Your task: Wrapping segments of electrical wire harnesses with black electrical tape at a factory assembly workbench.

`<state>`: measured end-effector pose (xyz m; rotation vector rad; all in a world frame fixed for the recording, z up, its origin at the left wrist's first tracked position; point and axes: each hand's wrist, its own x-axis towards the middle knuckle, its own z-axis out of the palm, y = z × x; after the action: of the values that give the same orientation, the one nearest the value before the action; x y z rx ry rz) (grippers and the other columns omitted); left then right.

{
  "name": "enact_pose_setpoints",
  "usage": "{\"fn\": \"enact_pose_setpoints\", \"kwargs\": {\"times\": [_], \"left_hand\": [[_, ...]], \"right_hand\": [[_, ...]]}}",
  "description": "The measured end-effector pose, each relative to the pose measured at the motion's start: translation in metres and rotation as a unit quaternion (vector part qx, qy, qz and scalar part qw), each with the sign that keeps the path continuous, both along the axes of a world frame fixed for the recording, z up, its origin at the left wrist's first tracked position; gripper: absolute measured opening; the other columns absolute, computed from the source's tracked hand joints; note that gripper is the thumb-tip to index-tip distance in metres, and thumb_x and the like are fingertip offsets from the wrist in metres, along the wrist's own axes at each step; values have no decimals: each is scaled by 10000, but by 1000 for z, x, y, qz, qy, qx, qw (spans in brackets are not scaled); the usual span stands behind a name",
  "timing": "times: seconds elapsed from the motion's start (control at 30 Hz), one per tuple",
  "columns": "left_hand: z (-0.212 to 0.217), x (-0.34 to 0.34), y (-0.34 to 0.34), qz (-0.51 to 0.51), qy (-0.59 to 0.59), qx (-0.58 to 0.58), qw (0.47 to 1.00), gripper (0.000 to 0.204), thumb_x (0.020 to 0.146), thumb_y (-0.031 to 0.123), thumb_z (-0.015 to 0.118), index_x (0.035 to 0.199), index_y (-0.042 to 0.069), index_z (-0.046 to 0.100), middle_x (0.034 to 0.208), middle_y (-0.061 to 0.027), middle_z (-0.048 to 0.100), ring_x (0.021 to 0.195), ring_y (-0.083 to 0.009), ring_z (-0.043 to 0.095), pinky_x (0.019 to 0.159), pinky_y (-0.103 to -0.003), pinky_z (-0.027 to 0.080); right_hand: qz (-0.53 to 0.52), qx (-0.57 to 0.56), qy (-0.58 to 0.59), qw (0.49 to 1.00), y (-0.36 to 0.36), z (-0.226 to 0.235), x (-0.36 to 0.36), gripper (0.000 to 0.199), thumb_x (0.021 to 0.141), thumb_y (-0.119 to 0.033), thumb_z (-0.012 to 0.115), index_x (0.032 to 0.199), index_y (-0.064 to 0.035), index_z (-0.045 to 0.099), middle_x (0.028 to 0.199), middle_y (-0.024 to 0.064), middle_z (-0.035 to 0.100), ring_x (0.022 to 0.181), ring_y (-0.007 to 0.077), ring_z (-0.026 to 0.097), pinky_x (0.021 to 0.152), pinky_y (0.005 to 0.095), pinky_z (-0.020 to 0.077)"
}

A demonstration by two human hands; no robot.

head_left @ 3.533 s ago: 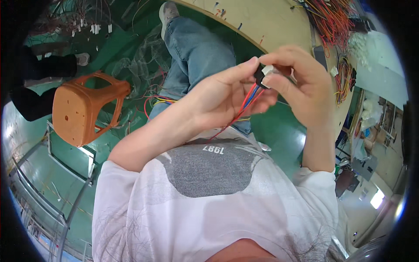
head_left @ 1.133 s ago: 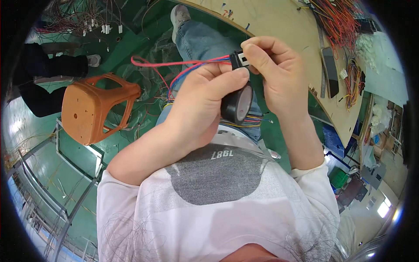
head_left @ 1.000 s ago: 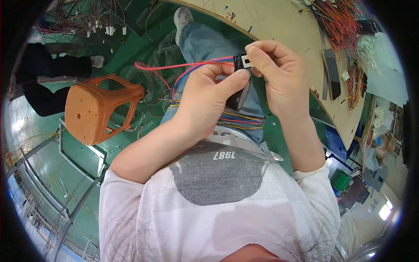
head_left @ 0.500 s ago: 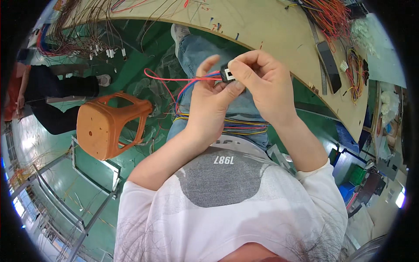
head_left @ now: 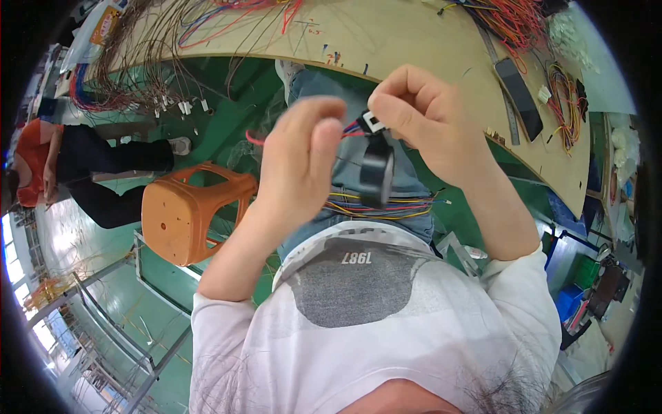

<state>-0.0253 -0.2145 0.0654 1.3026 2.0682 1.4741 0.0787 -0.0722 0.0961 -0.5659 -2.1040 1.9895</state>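
My right hand pinches a small white-and-black connector between thumb and fingers, above my lap. Red and blue wires run leftward from the connector and pass behind my left hand. A red wire loop shows beyond that hand. Below the connector hangs a roll of black tape, blurred and apparently attached by its strip. My left hand is smeared by motion, thumb and fingers apart, with nothing visible between them. Across my lap lies a bundle of coloured wires.
The curved table ahead carries a phone, a metal ruler, red wire bundles and brown wires hanging over its edge. An orange stool stands at left, near a seated person.
My left hand has come off the connector end and moved left. The black tape roll now hangs below the connector. My right hand keeps its pinch, and the view has shifted slightly.
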Motion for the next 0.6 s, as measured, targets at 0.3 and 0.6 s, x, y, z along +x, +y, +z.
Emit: {"fn": "enact_pose_setpoints", "kwargs": {"times": [0.3, 0.6], "left_hand": [[34, -12, -16, -212, -667, -95, 708, 265, 889, 265, 458, 799, 19, 502, 494, -6, 408, 362, -52, 287, 337, -184, 215], [8, 35, -18, -185, -633, -105, 745, 551, 899, 469, 298, 982, -24, 530, 655, -82, 566, 473, -73, 388, 434, -177, 278]], "right_hand": [[118, 13, 6, 993, 14, 26, -4, 187, 811, -189, 572, 805, -3, 565, 647, 2, 539, 563, 59, 460, 497, 213, 366], [101, 62, 61, 991, 1, 7, -2, 124, 845, -136, 533, 848, -13, 514, 660, -24, 494, 529, 11, 409, 448, 155, 312]]}}
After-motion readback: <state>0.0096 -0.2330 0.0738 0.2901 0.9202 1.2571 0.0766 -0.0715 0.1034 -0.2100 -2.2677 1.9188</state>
